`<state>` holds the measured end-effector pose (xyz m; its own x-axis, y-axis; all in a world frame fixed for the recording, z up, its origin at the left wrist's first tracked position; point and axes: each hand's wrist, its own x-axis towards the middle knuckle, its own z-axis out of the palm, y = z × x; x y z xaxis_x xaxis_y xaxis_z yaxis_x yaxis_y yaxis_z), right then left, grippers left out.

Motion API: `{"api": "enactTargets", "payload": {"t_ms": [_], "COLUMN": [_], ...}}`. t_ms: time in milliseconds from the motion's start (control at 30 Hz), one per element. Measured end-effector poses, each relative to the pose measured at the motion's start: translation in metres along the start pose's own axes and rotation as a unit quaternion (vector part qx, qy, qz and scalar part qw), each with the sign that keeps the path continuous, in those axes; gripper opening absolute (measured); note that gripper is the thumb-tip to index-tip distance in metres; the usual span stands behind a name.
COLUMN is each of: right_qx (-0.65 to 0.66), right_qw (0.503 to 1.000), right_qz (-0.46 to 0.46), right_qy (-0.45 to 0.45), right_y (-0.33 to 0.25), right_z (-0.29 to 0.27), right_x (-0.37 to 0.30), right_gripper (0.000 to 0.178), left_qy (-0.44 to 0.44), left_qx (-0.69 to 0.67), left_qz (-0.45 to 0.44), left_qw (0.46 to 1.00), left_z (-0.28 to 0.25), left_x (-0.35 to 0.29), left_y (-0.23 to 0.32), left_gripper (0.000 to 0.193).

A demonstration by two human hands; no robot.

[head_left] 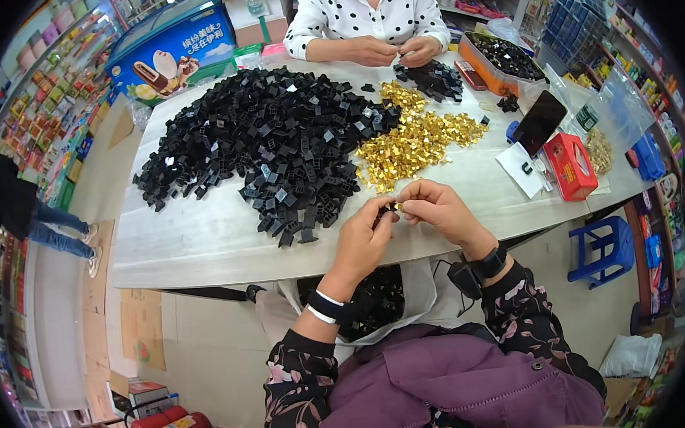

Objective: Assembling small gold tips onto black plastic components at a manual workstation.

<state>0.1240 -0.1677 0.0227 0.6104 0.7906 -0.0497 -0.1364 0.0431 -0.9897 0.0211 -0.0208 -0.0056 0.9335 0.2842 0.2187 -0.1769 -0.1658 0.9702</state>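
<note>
Just over the table's near edge my two hands meet, fingertips pinched together. Between the fingers of my left hand (pixel 367 236) is a small black plastic piece (pixel 386 208), mostly hidden by them. My right hand (pixel 438 212) pinches a tiny gold piece (pixel 398 207) against it. Beyond my hands lies a heap of small gold metal pieces (pixel 413 147). A large pile of black plastic pieces (pixel 251 133) spreads to its left. In my lap, a white bag (pixel 419 292) holds many dark pieces with gold bits among them.
Across the table (pixel 180 247) a person in a dotted shirt (pixel 370 16) works by a smaller black pile (pixel 432 80). At right are an orange tub (pixel 499 83), a phone (pixel 539 122) and a red container (pixel 569 167). A blue stool (pixel 602 251) stands on the floor at right.
</note>
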Motion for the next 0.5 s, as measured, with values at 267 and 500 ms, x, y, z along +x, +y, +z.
{"api": "enactTargets", "payload": {"t_ms": [267, 500], "right_qx": [0.001, -0.043], "right_qw": [1.000, 0.998], "right_qz": [-0.003, 0.034], "right_qy": [0.016, 0.030], "right_y": [0.0068, 0.0041], "right_z": [0.0024, 0.0019], "right_x": [-0.0039, -0.0081], "right_gripper": [0.013, 0.010], "left_qy": [-0.021, -0.017], "left_qx": [0.095, 0.153], "left_qz": [0.076, 0.124], "left_qw": [0.992, 0.980], "left_z": [-0.0034, -0.0026], "left_x": [-0.0009, -0.0032], "left_y": [-0.0049, 0.0000], "left_gripper": [0.023, 0.022]}}
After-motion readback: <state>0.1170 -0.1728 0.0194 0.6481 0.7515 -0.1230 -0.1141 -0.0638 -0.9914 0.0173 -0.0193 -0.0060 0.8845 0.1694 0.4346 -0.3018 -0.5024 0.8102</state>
